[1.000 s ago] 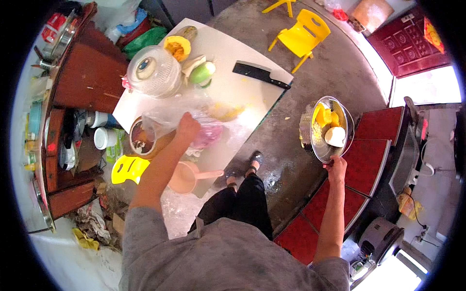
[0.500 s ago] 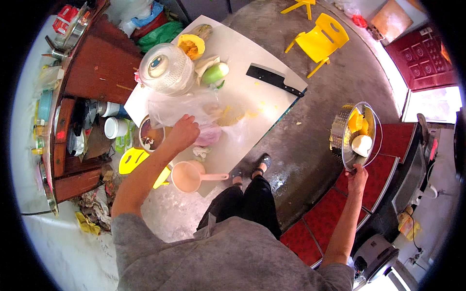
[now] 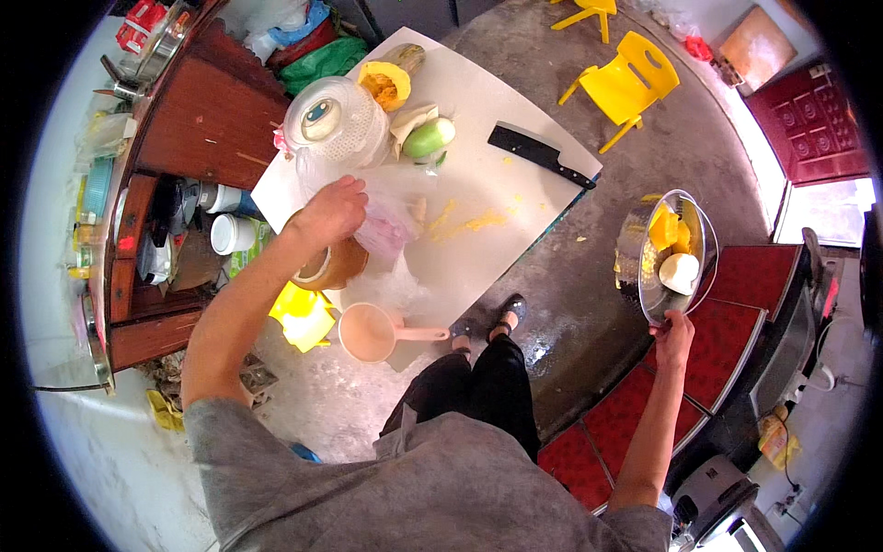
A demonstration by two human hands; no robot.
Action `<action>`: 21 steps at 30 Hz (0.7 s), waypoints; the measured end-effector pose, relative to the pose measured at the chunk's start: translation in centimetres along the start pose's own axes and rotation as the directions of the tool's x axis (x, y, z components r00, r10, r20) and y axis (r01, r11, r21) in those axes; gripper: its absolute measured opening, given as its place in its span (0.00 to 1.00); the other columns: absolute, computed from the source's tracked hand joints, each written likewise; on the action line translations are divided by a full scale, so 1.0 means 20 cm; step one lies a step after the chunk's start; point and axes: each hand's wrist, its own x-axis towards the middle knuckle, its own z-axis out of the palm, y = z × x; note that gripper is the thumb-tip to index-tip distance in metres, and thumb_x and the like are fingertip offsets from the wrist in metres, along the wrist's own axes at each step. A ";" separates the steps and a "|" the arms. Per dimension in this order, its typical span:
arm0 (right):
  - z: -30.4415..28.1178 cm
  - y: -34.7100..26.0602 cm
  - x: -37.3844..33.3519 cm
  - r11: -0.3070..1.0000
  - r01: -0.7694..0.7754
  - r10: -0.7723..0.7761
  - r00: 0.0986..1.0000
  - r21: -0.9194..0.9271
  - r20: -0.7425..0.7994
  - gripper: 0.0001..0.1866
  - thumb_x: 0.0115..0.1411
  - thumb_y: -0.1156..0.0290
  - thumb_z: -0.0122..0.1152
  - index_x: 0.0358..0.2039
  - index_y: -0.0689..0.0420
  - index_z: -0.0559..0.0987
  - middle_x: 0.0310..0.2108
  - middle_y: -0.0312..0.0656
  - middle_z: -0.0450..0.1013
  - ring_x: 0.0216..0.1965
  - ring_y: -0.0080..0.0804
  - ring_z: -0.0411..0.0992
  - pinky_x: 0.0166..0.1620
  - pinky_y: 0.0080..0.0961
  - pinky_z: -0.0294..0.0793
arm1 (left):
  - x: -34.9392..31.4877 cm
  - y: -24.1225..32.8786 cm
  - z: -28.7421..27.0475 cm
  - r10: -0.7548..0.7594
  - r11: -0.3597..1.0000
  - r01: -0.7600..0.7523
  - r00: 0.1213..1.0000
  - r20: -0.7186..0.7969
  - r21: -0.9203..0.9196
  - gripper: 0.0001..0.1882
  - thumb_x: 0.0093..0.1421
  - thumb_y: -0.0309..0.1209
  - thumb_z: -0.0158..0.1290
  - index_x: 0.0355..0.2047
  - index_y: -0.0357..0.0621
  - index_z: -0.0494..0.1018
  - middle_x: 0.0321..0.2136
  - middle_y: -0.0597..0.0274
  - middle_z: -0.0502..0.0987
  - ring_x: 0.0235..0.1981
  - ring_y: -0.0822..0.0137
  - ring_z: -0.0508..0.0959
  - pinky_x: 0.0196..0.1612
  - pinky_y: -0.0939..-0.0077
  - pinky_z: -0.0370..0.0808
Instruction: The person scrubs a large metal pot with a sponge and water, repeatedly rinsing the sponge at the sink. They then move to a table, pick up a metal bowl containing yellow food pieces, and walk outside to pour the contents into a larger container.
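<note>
- Supporting most of the items: the pale bench (image 3: 474,179), seen from where I stand as the largest unit, left and ahead of the person.
- Translucent plastic basket (image 3: 370,129): on the bench, far left.
- Metal colander (image 3: 635,250): off the bench, tilted, its rim held by the right hand (image 3: 673,336) at the near end.
- Clear plastic bag (image 3: 388,225): over the bench, pinkish within; the left hand (image 3: 342,207) has its fingers bunched on the film.
- Pink dipper (image 3: 366,333): near bench corner, handle pointing right.
- Black cleaver (image 3: 526,147): flat, handle at the right bench edge.
- Cut pumpkin (image 3: 384,86): beside the basket.
- Green gourd (image 3: 429,138): nearer than the pumpkin.
- Yellow chunks (image 3: 664,228), one white rounded piece (image 3: 679,273): inside the colander.
</note>
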 end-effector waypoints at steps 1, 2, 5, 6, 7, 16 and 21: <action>0.01 0.00 -0.01 1.000 -0.002 0.002 1.000 -0.004 0.002 0.06 0.55 0.74 0.50 0.26 0.64 0.71 0.21 0.41 0.70 0.16 0.28 0.68 0.16 0.23 0.70 | 0.00 -0.03 0.00 0.019 0.999 -0.019 1.000 0.013 0.033 0.03 0.40 0.30 0.52 0.16 0.50 0.76 0.23 0.68 0.73 0.39 0.66 0.69 0.46 0.74 0.65; 0.03 0.00 -0.03 1.000 0.002 -0.002 1.000 0.002 0.003 0.06 0.55 0.74 0.50 0.26 0.64 0.71 0.20 0.40 0.69 0.15 0.27 0.67 0.16 0.23 0.70 | 0.01 -0.06 0.00 0.038 0.997 -0.040 0.999 0.027 0.066 0.04 0.41 0.30 0.52 0.16 0.50 0.77 0.23 0.69 0.73 0.39 0.67 0.69 0.46 0.75 0.65; 0.06 0.01 -0.06 1.000 0.007 -0.007 1.000 0.012 0.005 0.06 0.55 0.74 0.50 0.26 0.64 0.71 0.20 0.39 0.68 0.15 0.27 0.67 0.16 0.22 0.70 | 0.01 -0.14 0.01 0.130 0.976 -0.138 0.990 0.056 0.170 0.05 0.41 0.31 0.52 0.16 0.51 0.78 0.24 0.70 0.74 0.40 0.67 0.69 0.47 0.76 0.65; 0.05 0.02 -0.06 1.000 0.004 -0.004 1.000 0.009 0.005 0.06 0.55 0.74 0.50 0.26 0.64 0.71 0.19 0.39 0.68 0.15 0.27 0.67 0.16 0.22 0.71 | 0.01 -0.17 0.01 0.166 0.963 -0.176 0.984 0.065 0.204 0.05 0.41 0.31 0.52 0.16 0.51 0.78 0.24 0.70 0.74 0.40 0.67 0.69 0.47 0.77 0.65; 0.06 0.02 -0.07 1.000 0.003 -0.003 1.000 0.007 0.002 0.06 0.55 0.74 0.50 0.26 0.64 0.71 0.19 0.39 0.68 0.15 0.27 0.67 0.16 0.22 0.71 | 0.01 -0.20 0.01 0.186 0.954 -0.193 0.981 0.050 0.229 0.05 0.41 0.31 0.52 0.16 0.51 0.77 0.24 0.70 0.74 0.40 0.67 0.69 0.47 0.77 0.65; 0.06 0.04 -0.08 1.000 -0.016 0.015 0.999 0.026 0.031 0.07 0.55 0.73 0.51 0.26 0.64 0.71 0.20 0.40 0.69 0.15 0.29 0.69 0.16 0.23 0.71 | -0.03 -0.28 0.14 0.236 0.924 -0.271 0.959 0.155 0.271 0.05 0.43 0.31 0.52 0.16 0.52 0.78 0.24 0.70 0.75 0.42 0.68 0.69 0.49 0.76 0.64; 0.11 0.03 -0.08 1.000 -0.028 0.028 1.000 -0.002 -0.001 0.07 0.54 0.73 0.51 0.25 0.65 0.71 0.20 0.40 0.69 0.16 0.30 0.69 0.16 0.23 0.71 | -0.07 -0.21 0.50 0.116 0.950 -0.168 0.973 0.201 0.262 0.07 0.43 0.34 0.52 0.16 0.50 0.78 0.28 0.67 0.74 0.46 0.64 0.67 0.57 0.68 0.58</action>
